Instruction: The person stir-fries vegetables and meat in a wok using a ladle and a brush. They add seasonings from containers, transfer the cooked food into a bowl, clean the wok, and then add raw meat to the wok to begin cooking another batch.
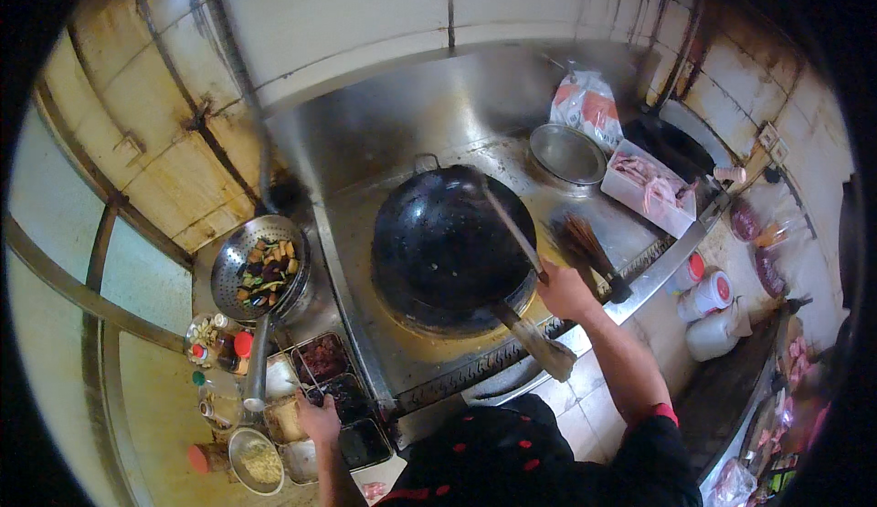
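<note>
My right hand (563, 292) grips the long handle of a ladle (510, 223). Its far end meets the dark wok (438, 246), where the bowl is hard to make out. The wok is tilted on the stove, its cloth-wrapped handle (545, 349) pointing towards me. Over the seasoning containers, my left hand (318, 419) holds a thin metal utensil (308, 368); its type cannot be told. Near that hand are a dark red sauce (322, 360) and a white seasoning (279, 375). A perforated strainer (229, 281) holds fried vegetable pieces (268, 267) at the left.
A bamboo wok brush (589, 246) lies right of the wok. Behind it are a round sieve (567, 154), a plastic tub of raw meat (651, 188) and a plastic bag (586, 106). Bottles (226, 349) and a bowl of minced garlic (257, 462) stand at left.
</note>
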Demonstrator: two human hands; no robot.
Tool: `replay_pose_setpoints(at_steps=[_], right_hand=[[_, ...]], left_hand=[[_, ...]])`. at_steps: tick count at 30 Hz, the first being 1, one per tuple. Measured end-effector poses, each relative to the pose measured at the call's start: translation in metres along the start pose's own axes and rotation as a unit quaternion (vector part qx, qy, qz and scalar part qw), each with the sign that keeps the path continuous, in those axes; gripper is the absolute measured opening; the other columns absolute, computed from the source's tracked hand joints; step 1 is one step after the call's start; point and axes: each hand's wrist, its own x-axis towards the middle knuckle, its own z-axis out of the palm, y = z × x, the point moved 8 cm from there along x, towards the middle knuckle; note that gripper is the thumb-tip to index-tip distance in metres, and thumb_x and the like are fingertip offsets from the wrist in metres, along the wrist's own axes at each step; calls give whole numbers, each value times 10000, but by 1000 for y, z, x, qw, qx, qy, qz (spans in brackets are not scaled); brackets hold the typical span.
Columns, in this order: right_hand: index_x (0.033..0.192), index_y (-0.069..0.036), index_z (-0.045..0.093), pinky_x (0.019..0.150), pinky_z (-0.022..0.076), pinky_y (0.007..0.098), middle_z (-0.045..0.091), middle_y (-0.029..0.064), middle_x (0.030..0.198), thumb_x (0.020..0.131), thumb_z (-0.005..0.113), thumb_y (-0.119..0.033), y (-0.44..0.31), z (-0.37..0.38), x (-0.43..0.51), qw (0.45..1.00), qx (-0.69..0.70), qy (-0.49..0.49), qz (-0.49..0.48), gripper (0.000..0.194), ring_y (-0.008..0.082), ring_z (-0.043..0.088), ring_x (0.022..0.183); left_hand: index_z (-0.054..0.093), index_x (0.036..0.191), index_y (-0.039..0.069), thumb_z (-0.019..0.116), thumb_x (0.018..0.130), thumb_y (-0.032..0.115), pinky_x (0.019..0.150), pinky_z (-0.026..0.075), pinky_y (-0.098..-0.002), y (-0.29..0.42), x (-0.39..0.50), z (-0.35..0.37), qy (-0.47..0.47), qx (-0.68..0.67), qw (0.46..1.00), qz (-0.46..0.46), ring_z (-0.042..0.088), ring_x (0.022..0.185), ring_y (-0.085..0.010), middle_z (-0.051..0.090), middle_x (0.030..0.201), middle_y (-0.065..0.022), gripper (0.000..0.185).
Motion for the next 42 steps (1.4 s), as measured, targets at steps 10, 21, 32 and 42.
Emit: replay_pose_setpoints(at_steps=[10, 21, 32, 42], right_hand=[[1360, -73, 427, 651, 501, 429, 653, 218, 807, 841, 590, -240, -3, 7, -12, 984, 139, -113, -13, 568, 364, 641, 702], [1387, -21, 369, 489, 459, 308, 576, 79, 654, 840, 546, -95, -37, 6, -50, 946, 208, -250, -5, 580, 159, 556, 502], [1415, -61, 344, 407, 409, 279, 480, 37, 693, 797, 556, 58, -215, 48, 4, 846, 418, -325, -56, 664, 116, 497, 505], [1083, 2, 552, 417, 439, 320, 564, 103, 639, 776, 536, -40, -332, 161, 59, 925, 123, -279, -226, 310, 167, 581, 500]], left_hand=[[428, 1263, -103, 720, 707, 146, 877, 456, -447, -10, 12, 18, -23, -13, 999, -41, 569, 1013, -446, 583, 1087, -308, 676], [522, 943, 9, 684, 651, 52, 724, 490, -464, 5, 10, 6, 60, -43, 995, -65, 626, 800, -407, 637, 820, -215, 337], [545, 825, 21, 648, 623, 43, 550, 442, -385, 14, 3, -82, 127, -122, 984, -36, 534, 531, -293, 536, 603, -128, 228], [520, 818, 41, 651, 615, 36, 524, 435, -374, 13, 9, -114, 174, -137, 974, -41, 515, 504, -264, 510, 588, -99, 242]])
